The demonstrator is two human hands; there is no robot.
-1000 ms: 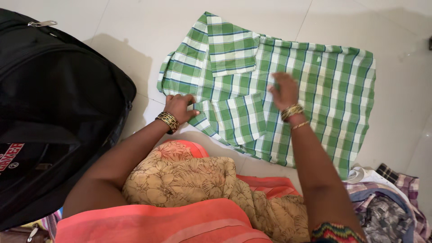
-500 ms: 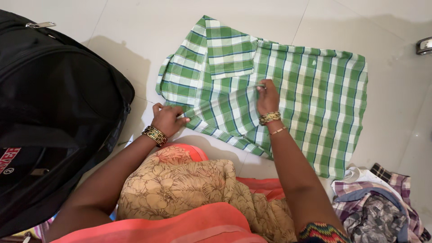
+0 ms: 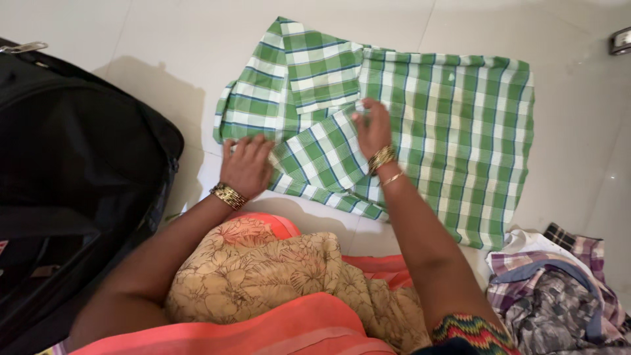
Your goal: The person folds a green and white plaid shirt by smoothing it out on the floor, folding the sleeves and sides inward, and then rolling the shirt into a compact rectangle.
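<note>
The left hand (image 3: pixel 246 164) is pressing flat, fingers apart, while the right hand (image 3: pixel 372 128) is pinching the green checked shirt's (image 3: pixel 453 125) folded sleeve (image 3: pixel 322 158) (loose cloth); it could be slipping crooked.

You are seeing no package, sign or screen here; only a small red label (image 3: pixel 2 246) is showing on the black bag (image 3: pixel 72 171) at the left edge.

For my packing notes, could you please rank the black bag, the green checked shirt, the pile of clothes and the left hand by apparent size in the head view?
1. Green checked shirt and black bag: alike; the bag is cut off by the frame.
2. Pile of clothes, also cut off.
3. Left hand.
</note>
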